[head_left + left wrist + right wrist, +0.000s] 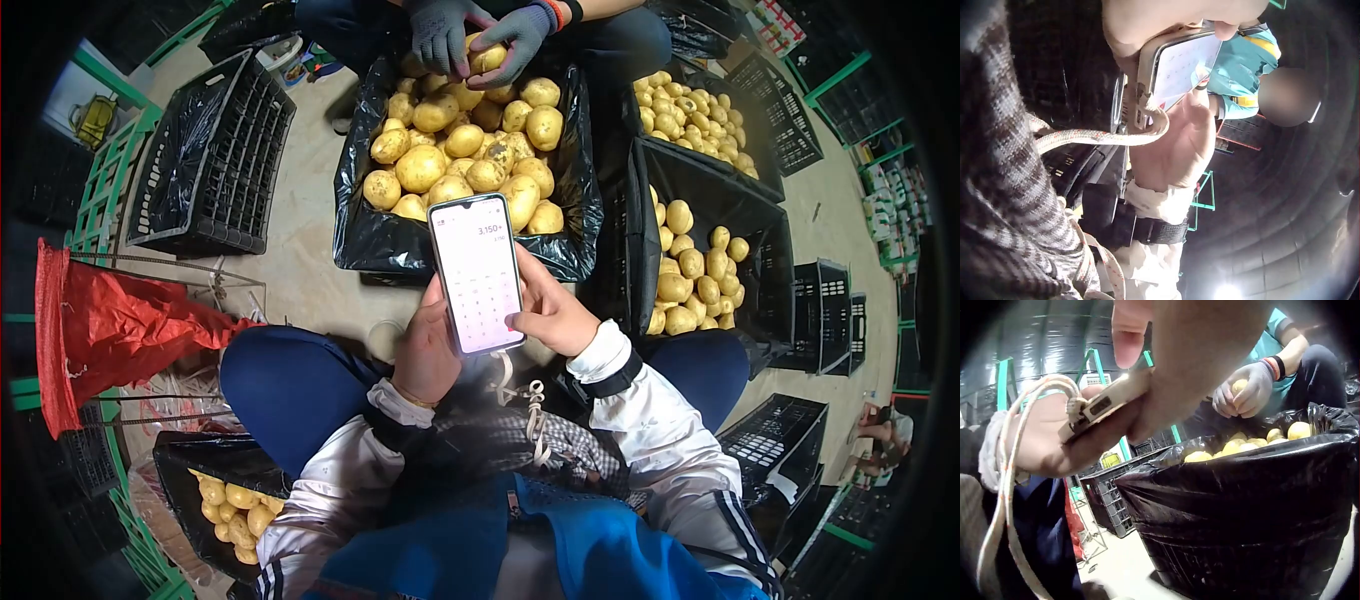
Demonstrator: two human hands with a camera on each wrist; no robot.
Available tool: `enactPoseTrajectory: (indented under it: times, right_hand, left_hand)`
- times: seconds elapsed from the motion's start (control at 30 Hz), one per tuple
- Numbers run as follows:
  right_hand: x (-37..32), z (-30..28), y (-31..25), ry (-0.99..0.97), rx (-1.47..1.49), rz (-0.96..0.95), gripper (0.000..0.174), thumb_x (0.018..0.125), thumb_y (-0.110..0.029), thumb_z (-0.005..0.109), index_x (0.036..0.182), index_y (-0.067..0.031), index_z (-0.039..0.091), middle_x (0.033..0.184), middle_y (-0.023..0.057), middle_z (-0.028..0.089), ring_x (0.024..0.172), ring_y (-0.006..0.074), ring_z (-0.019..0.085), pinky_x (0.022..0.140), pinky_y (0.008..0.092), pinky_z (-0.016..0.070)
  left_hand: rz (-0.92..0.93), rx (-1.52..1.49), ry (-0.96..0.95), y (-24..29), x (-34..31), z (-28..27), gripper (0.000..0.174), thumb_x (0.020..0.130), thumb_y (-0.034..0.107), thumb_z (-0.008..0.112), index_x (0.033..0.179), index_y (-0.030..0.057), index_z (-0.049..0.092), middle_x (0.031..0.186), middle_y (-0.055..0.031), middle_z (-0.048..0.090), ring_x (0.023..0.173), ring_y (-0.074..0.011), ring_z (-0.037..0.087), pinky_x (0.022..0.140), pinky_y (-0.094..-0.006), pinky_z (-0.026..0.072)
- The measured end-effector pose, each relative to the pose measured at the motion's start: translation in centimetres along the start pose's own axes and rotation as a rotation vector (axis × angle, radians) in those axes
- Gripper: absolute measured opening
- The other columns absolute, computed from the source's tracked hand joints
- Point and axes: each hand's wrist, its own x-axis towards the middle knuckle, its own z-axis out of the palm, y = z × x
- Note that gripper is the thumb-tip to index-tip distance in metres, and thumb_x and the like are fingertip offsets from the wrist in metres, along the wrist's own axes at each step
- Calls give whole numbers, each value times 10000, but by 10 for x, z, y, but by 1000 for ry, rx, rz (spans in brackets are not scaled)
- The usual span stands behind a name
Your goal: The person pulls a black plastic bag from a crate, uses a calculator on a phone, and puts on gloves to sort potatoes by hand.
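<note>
A smartphone (472, 285) with a calculator on its lit screen stands upright in front of the person's lap. The left hand (428, 350) grips it along the left side and lower back. From the right, the right hand (556, 312) holds the other edge, its thumb over the keys at the lower right of the screen. A pale cord (1104, 136) is looped to the phone's bottom end and hangs down. Just beyond the phone is a crate lined with black plastic (385, 245), heaped with potatoes (465, 140).
Across the crate, another person's gloved hands (505, 45) hold a potato. Lined crates of potatoes (700, 275) stand at the right, another (235, 515) at lower left. A black crate (215, 150) and a red mesh sack (130, 325) are on the left.
</note>
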Motion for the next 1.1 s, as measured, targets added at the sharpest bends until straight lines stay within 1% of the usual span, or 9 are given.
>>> enactPoseTrajectory:
  times: [0.23,0.33,0.53,0.6,0.73,0.8,0.9,1.07,1.1]
  right_hand:
    - [1,3,5,50,-66,-26,854,741,145,488,1450,-49,54,1435,84,281,1284,152,333,1006,285,327]
    - [2,3,7,94,-106,-21,835,737,119,480,1444,-38,65,1378,119,329,1279,182,333,1045,326,288]
    - [1,8,2,88,-249,-33,923,680,79,566,1435,-14,44,1366,124,338,1272,194,340,1030,323,309]
    - [1,13,-3,123,-533,-116,971,641,73,584,1435,-17,33,1372,127,325,1282,203,324,1039,331,296]
    - [0,14,-7,123,-553,-100,977,634,98,548,1441,-31,13,1388,132,302,1304,205,294,1056,335,268]
    - [0,5,-2,20,-73,-24,951,670,124,522,1447,-36,-1,1433,97,278,1311,151,283,1036,307,292]
    - [-1,-2,-5,-43,28,-22,915,671,161,440,1452,-44,9,1457,80,250,1333,150,259,1037,294,286]
    - [0,0,-6,-31,12,-19,897,670,178,406,1453,-47,30,1467,73,234,1339,153,254,1028,281,294]
    - [0,1,-6,-24,20,-8,898,669,180,402,1453,-48,30,1468,73,234,1337,151,256,1026,279,296]
  left_hand:
    - [-14,-6,18,-2,0,-4,616,903,290,350,1437,106,102,1409,-115,345,1282,-262,381,1041,-418,337]
    - [-11,-24,1,-3,0,-4,614,906,285,350,1438,108,100,1410,-114,343,1283,-256,379,1043,-413,334]
    - [-21,-2,16,-2,-1,-4,614,907,276,352,1438,107,95,1411,-113,340,1285,-251,377,1040,-414,335]
    - [-14,-3,18,-3,-1,-5,614,907,277,353,1438,107,95,1411,-112,340,1283,-253,379,1039,-417,335]
    - [-12,-5,37,-4,-1,-4,612,905,283,348,1436,105,101,1411,-114,339,1279,-263,385,1039,-429,336]
    - [-13,-1,34,-2,0,-2,613,903,286,346,1435,103,103,1411,-115,339,1279,-266,384,1040,-433,336]
    - [-9,-4,16,1,1,3,616,899,291,344,1434,101,105,1409,-117,339,1280,-274,382,1042,-440,336]
    - [0,0,4,2,1,6,617,896,291,344,1433,97,109,1407,-120,343,1281,-278,381,1043,-444,335]
    - [7,-19,19,2,1,8,614,886,285,364,1418,64,150,1389,-128,362,1268,-264,396,1042,-422,335]
